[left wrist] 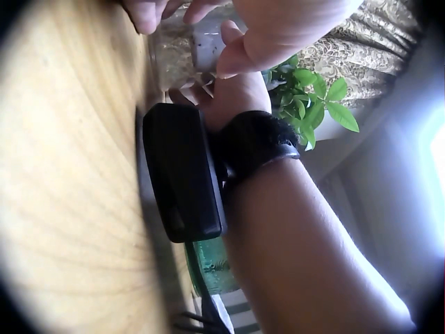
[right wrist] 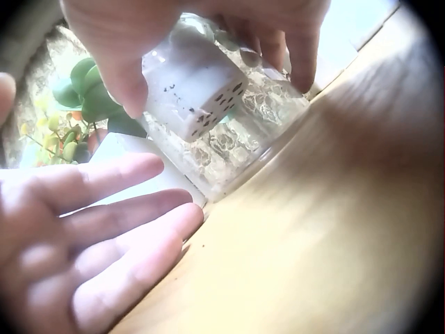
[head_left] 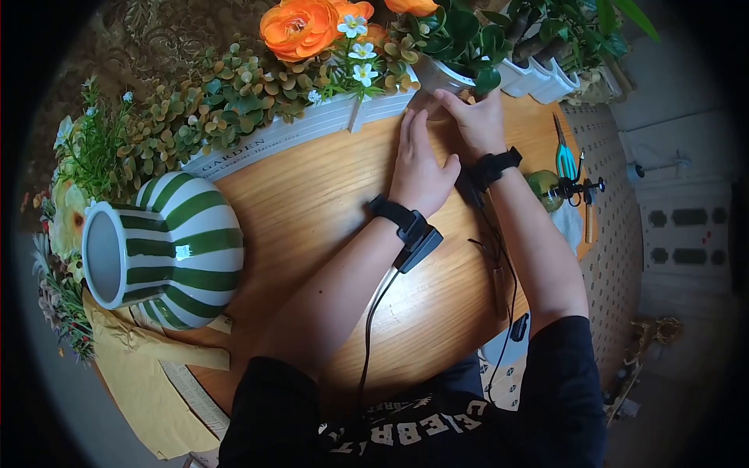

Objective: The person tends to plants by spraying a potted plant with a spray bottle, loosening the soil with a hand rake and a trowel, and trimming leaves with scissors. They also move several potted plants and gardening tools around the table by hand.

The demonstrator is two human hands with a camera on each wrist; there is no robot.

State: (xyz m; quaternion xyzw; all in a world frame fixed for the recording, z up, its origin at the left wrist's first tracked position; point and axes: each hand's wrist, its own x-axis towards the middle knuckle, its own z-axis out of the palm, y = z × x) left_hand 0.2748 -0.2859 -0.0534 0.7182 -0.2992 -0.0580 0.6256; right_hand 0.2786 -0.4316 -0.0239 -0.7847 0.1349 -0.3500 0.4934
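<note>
The leafy plant sits in a white inner pot with dark slots in its base, and that pot is tilted inside a clear outer container at the far side of the tabletop. My right hand grips it near the top, thumb on one side and fingers curled round the other. My left hand is close beside the clear wall with its fingers straight and slightly spread, holding nothing; I cannot tell whether my fingertips touch the container.

Just left of the container runs a white planter box lettered GARDEN, with orange flowers and small white blossoms rising above it. White planters stand in a row on the other side. Beyond my right wrist are teal-handled scissors and a green bottle with a dark top.

Well over to my left stands a green-and-white striped vase, with brown paper nearby. Each of my wrists wears a black strap with a small device, and dark cables trail from them towards my black shirt.
</note>
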